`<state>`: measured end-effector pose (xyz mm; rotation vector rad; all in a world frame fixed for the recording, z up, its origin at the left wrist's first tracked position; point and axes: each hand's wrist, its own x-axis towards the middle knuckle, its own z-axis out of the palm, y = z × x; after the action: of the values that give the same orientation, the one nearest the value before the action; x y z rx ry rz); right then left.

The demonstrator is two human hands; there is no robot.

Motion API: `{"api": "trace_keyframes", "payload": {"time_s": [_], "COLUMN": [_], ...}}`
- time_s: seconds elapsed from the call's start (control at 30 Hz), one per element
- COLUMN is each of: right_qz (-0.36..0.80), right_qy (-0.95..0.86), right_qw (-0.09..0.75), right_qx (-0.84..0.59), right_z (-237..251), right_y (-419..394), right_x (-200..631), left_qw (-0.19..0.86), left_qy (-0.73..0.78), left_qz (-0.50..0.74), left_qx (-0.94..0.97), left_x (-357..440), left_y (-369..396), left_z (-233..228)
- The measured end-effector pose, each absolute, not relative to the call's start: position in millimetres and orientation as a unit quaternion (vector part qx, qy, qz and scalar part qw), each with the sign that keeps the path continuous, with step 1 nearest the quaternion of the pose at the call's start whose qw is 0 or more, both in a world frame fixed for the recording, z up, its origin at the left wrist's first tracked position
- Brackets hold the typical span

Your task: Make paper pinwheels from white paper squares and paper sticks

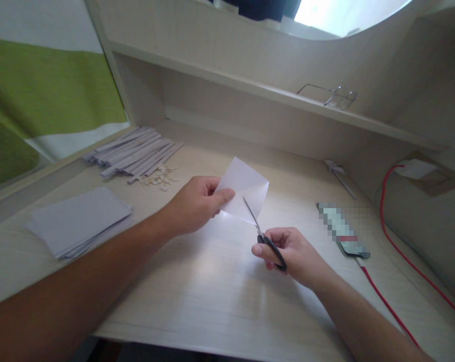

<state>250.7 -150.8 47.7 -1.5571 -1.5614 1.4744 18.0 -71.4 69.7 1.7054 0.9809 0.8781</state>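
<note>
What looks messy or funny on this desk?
Only the tiny paper scraps, scattered loose on the desk beside the tidy pile of paper strips. The left hand holds a folded sheet; the right hand holds scissors.

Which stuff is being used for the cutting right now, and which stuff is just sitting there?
In use:
left hand holding the white paper
right hand holding the scissors

Lying about:
paper stack
paper strips
small scraps
red cable
wire rack on the shelf
</note>
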Motion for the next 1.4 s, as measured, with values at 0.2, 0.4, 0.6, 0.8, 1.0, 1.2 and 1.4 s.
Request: {"api": "trace_keyframes", "payload": {"time_s": [0.2, 0.4, 0.6, 0.8, 1.0, 1.2, 1.4], "right_qz": [0.533, 0.526, 0.53, 0.541, 0.566, 0.556, 0.44], "right_qy": [-0.573, -0.576, -0.577, -0.571, -0.56, -0.574, -0.513], "right_qw": [0.242, 0.246, 0.238, 0.239, 0.234, 0.206, 0.472], "right_qx": [-0.574, -0.576, -0.574, -0.569, -0.558, -0.565, -0.566], "right_z": [48, 47, 47, 45, 49, 50, 43], "right_y": [-151, -150, -151, -150, -151, -147, -139], "right_x": [250, 251, 251, 252, 249, 254, 261], "left_qw": [0.475, 0.476, 0.473, 0.476, 0.43, 0.369, 0.432], "left_qy": [0.403, 0.403, 0.406, 0.408, 0.439, 0.483, 0.431], "left_qz": [0.359, 0.362, 0.359, 0.361, 0.402, 0.478, 0.384], "left_qx": [0.695, 0.693, 0.694, 0.69, 0.679, 0.634, 0.693], "left_x": [19, 17, 18, 19, 11, 2, 4], "left_y": [-73, -73, -73, -74, -67, -51, -56], "left_z": [69, 70, 71, 71, 73, 71, 70]}}
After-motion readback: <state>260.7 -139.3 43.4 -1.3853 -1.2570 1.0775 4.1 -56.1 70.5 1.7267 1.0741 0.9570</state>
